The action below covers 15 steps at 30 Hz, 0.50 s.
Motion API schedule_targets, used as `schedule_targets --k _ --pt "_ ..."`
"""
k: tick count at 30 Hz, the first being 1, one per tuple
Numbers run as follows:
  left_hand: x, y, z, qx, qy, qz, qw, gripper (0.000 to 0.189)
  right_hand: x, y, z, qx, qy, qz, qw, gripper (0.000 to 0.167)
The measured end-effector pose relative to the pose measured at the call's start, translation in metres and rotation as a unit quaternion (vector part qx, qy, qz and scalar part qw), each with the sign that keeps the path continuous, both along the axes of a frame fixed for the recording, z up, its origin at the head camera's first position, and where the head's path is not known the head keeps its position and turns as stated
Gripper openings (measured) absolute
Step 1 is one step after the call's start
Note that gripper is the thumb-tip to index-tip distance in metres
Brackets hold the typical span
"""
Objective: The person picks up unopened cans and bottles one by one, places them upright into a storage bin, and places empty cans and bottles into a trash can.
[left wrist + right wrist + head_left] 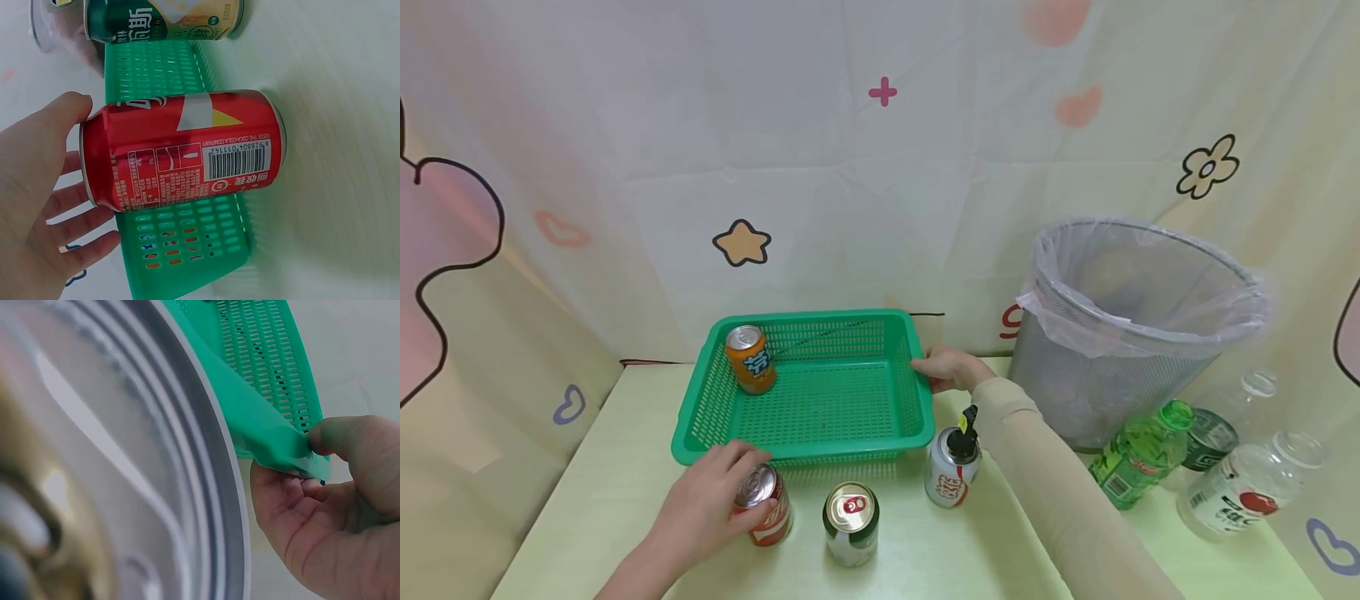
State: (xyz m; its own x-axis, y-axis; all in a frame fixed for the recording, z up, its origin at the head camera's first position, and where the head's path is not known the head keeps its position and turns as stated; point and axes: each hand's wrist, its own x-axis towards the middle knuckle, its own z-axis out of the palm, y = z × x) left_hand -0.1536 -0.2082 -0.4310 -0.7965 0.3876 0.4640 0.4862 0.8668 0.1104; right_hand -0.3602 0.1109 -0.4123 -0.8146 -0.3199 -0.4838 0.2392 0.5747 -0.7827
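Observation:
In the head view, my left hand is around the top of a red Coca-Cola can, which stands on the table before the basket. The left wrist view shows my thumb at the can's upper rim and the other fingers spread behind it. My right hand pinches the right end rim of a green plastic basket, thumb above and fingers beneath in the right wrist view. An orange soda can stands inside the basket at the left.
A dark green can and a white can stand in front of the basket; a black piece overlaps the white one's top. To the right are a lined mesh bin, a green bottle and two clear bottles. Patterned cloth hangs behind.

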Motion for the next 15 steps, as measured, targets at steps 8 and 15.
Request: schedule_targets --k 8,15 --pt "0.0031 0.0031 -0.0053 0.0 -0.008 -0.002 1.0 0.048 0.0013 0.0002 -0.0003 -0.003 -0.002 -0.003 1.0 0.037" --pt "0.0038 0.0047 -0.0056 0.0 -0.019 0.004 0.9998 0.049 -0.0007 0.0002 -0.001 -0.003 -0.004 -0.004 1.0 0.037"
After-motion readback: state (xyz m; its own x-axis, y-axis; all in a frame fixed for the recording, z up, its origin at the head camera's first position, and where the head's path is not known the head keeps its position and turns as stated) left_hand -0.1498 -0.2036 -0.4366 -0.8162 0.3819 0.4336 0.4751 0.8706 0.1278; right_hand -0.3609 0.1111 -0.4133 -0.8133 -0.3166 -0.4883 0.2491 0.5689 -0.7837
